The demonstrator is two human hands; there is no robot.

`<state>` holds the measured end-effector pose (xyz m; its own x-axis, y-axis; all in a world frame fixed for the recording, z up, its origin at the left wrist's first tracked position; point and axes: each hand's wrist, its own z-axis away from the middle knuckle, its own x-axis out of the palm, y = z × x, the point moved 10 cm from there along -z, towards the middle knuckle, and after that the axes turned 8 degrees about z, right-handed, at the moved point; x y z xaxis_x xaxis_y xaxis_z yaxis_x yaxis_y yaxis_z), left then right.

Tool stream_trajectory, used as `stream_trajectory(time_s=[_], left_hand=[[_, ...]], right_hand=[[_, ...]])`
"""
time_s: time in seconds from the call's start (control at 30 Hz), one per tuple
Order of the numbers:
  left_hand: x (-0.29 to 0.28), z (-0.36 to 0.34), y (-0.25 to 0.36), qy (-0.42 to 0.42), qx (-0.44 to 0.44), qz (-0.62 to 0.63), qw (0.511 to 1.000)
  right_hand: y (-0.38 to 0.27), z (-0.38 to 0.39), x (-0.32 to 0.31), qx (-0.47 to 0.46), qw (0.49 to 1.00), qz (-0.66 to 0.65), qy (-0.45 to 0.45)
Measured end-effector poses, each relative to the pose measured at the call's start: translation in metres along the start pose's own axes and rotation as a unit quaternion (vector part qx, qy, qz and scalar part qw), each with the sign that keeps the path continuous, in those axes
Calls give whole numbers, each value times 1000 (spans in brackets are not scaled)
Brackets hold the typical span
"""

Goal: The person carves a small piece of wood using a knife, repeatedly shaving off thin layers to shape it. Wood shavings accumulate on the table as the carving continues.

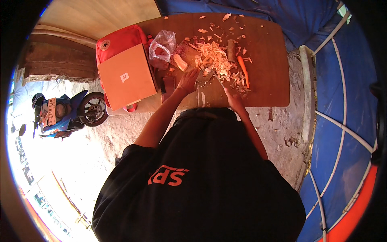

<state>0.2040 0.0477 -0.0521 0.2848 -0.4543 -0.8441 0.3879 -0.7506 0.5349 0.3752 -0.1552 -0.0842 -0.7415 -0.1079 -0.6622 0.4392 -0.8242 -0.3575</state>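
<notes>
My left hand (188, 83) lies at the near edge of the pile with its fingers stretched out, beside a small greyish chunk (204, 75). Whether its fingertips touch the chunk I cannot tell. My right hand (235, 101) is closed round the handle of a knife, whose thin pale blade (220, 82) points away and leftward toward the pile. Pale chips and strips (213, 54) lie heaped in front of both hands. At the heap's right are a brown stick-like piece (231, 50) and a long, slim orange thing (243, 70). A larger pale piece (179, 62) rests left of the heap.
The brown table (270, 60) carries a clear plastic bag (162, 46), a cardboard box (127, 78) and a red bag (121, 40) at its left. A dark flat object (167, 85) lies beside the box. A blue motorcycle (64, 113) stands left; blue tarpaulin on white poles (342, 97) hangs right.
</notes>
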Motion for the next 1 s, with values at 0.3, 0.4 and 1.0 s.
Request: stream_trajectory(time_s=[0.3, 0.4, 1.0], left_hand=[[-8, -41, -70, 75, -312, 83, 944], [-6, -45, -78, 114, -362, 73, 922], [14, 16, -117, 154, -461, 415, 769]], right_hand=[[29, 12, 3, -8, 997, -65, 26], [14, 29, -3, -45, 990, -124, 43], [-52, -20, 10, -121, 987, 103, -28]])
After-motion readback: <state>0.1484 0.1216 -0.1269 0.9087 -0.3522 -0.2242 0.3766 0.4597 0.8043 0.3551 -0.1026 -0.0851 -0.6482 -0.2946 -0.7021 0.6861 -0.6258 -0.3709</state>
